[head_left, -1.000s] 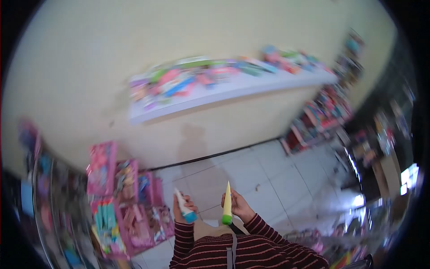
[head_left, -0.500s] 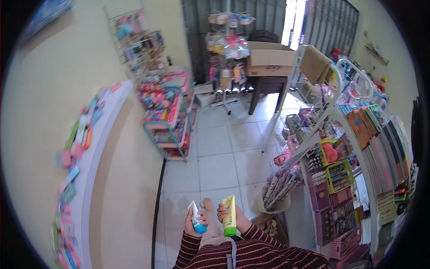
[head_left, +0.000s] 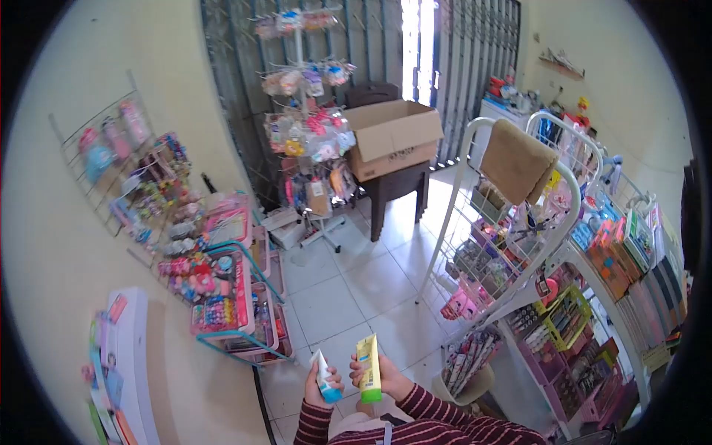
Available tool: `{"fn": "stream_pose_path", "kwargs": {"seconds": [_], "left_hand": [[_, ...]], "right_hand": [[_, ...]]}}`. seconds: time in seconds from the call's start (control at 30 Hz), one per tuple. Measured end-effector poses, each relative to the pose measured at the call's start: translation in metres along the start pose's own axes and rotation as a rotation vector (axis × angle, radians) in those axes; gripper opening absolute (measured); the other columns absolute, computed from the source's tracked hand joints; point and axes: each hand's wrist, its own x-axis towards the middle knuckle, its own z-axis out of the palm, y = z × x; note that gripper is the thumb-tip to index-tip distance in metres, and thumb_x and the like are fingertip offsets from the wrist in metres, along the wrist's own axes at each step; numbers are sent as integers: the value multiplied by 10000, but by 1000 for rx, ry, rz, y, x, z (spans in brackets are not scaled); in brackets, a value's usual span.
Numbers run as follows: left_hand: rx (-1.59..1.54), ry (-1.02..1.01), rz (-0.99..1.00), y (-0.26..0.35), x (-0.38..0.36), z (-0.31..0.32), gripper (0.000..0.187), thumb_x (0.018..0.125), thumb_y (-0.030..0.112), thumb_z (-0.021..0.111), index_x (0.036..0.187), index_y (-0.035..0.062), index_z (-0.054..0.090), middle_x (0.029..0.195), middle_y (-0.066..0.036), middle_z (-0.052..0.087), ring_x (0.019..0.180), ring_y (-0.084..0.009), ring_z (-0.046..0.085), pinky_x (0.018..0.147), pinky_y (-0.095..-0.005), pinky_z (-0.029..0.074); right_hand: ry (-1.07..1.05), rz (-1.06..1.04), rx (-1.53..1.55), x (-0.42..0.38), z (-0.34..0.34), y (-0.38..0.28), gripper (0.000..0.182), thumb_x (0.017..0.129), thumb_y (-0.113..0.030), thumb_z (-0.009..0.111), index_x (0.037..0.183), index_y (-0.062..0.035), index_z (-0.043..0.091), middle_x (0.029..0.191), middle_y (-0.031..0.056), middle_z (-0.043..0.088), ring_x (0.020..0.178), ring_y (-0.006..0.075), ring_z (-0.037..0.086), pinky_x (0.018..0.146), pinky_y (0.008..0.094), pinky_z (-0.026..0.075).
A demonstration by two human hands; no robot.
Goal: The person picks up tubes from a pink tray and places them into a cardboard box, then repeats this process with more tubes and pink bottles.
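Observation:
At the bottom centre, my left hand (head_left: 317, 387) is closed around a white tube (head_left: 324, 375) with a blue cap, its cap end pointing down. Beside it, my right hand (head_left: 386, 377) grips a yellow tube (head_left: 368, 365) with a green cap, also cap down. The two tubes are held upright, slightly tilted, close together but apart. Striped maroon sleeves cover both forearms.
A teal-framed pink cart (head_left: 248, 297) stands at the left, near a white wall shelf (head_left: 132, 348). Ahead are a hanging-goods stand (head_left: 299, 59) and a cardboard box (head_left: 393, 137) on a dark stool. To the right are a white ladder (head_left: 452, 200) and stocked shelves.
The view has tilted up and turned, so the cart, box and ladder appear lower and larger. Both hands still hold their tubes, which sit slightly lower in view.

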Motion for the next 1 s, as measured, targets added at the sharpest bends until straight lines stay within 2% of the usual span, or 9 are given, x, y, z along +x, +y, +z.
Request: {"fn": "stream_pose_path", "kwargs": {"seconds": [0.17, 0.37, 0.47, 0.57, 0.63, 0.73, 0.77, 0.87, 1.0], "left_hand": [[208, 83, -81, 35, 85, 29, 266, 801, 340, 432, 958, 128, 466, 731, -6, 448, 556, -87, 397, 494, -221, 358], [69, 155, -269, 64, 190, 24, 253, 799, 322, 432, 950, 127, 486, 741, -7, 450, 580, -92, 393, 522, -234, 363], [-14, 218, -315, 77, 256, 43, 245, 798, 318, 434, 954, 134, 479, 748, -16, 448, 591, -102, 391, 532, -238, 361], [79, 230, -331, 87, 323, 89, 249, 802, 308, 434, 950, 116, 489, 741, -4, 444, 577, -92, 384, 534, -225, 355], [315, 122, -382, 99, 368, 120, 251, 808, 308, 426, 963, 119, 483, 733, -3, 432, 561, -90, 370, 523, -227, 349], [357, 71, -331, 108, 418, 176, 260, 812, 313, 419, 980, 123, 474, 728, 0, 418, 551, -83, 358, 510, -219, 340], [343, 67, -320, 115, 431, 178, 260, 812, 313, 419, 980, 123, 474, 728, 0, 418, 551, -83, 358, 510, -219, 340], [-62, -114, -356, 139, 475, 177, 277, 812, 324, 416, 979, 109, 471, 722, -4, 413, 569, -91, 361, 514, -219, 342], [-257, 50, -362, 173, 546, 165, 285, 802, 317, 436, 963, 84, 472, 731, -6, 417, 575, -92, 370, 526, -219, 351]], "right_hand": [[-74, -100, 44, 22, 4, -58, 255, 808, -248, 352, 883, -11, 410, 704, 79, 425, 574, 158, 396, 544, 264, 377], [59, -226, 95, 63, 6, -161, 253, 794, -243, 361, 839, -4, 432, 663, 83, 413, 572, 162, 393, 541, 266, 370], [20, -252, 131, 94, 35, -229, 287, 791, -284, 369, 852, -10, 429, 665, 87, 425, 572, 166, 397, 542, 279, 374], [-19, -302, 132, 119, 91, -291, 294, 795, -296, 362, 874, -18, 418, 666, 87, 433, 568, 164, 398, 541, 283, 379], [-49, -363, -8, 137, 126, -332, 279, 796, -279, 351, 875, -21, 419, 660, 82, 429, 565, 161, 397, 535, 275, 377], [-71, -387, -63, 174, 159, -389, 335, 799, -318, 361, 873, 1, 428, 656, 77, 430, 569, 164, 394, 533, 267, 372], [-58, -376, -72, 184, 166, -403, 335, 799, -318, 361, 873, 1, 428, 656, 77, 430, 569, 164, 394, 533, 267, 372], [-84, -265, -37, 220, 189, -444, 363, 806, -333, 350, 905, 9, 420, 663, 80, 429, 559, 163, 385, 540, 272, 366], [-1, -280, 29, 263, 193, -488, 362, 804, -330, 352, 923, 6, 412, 681, 81, 428, 559, 163, 379, 549, 277, 362]]}}
